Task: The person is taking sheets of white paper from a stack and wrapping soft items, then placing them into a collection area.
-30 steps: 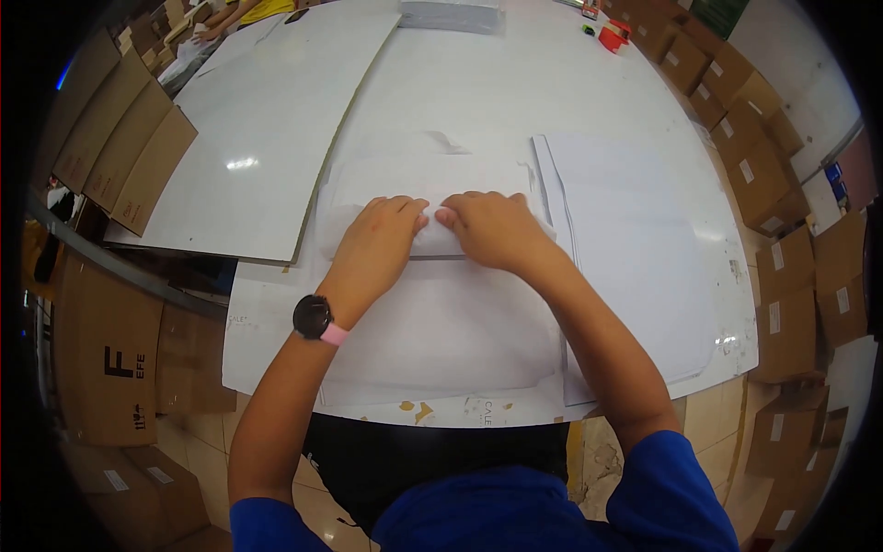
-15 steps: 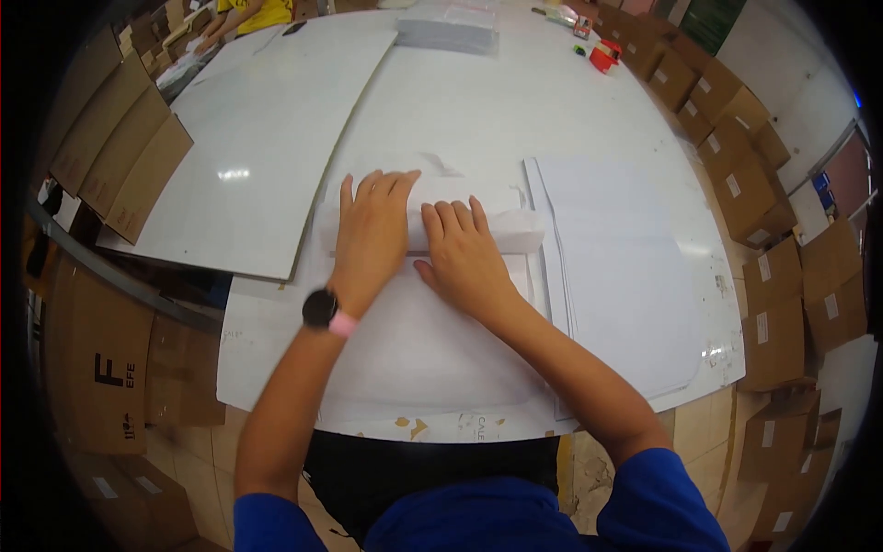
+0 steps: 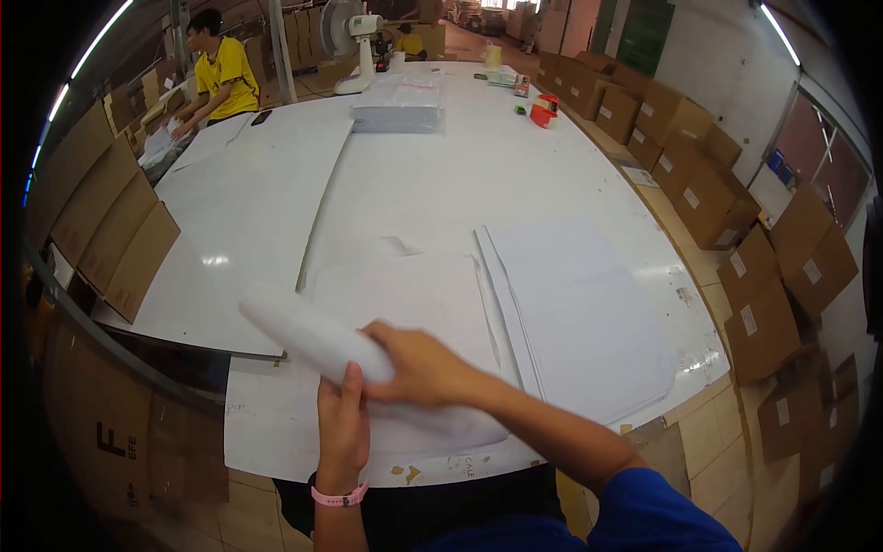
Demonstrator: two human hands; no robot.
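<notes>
A white roll of thin sheet (image 3: 308, 329), slightly smeared by motion, is held slanting above the near part of the table. My right hand (image 3: 418, 368) is closed around its nearer end. My left hand (image 3: 344, 428) grips that same end from below, thumb up along it; its other fingers are partly hidden. The roll's far end points up and to the left. Beneath and beyond it, thin white sheets (image 3: 414, 294) lie flat on the table. To their right rests a stack of larger white sheets (image 3: 589, 313).
The white table (image 3: 478, 184) bears a plastic-wrapped stack (image 3: 397, 106), a red tape dispenser (image 3: 544, 112) and a fan (image 3: 365, 46) farther off. A raised white board (image 3: 239, 221) covers its left side. Cardboard boxes (image 3: 713, 207) line the right; a person in yellow (image 3: 230, 78) works at far left.
The flat sheet under my hands is now a roll, lifted and turned slantwise. Both hands came nearer to me and closed on it. The view has tilted up, showing more of the room.
</notes>
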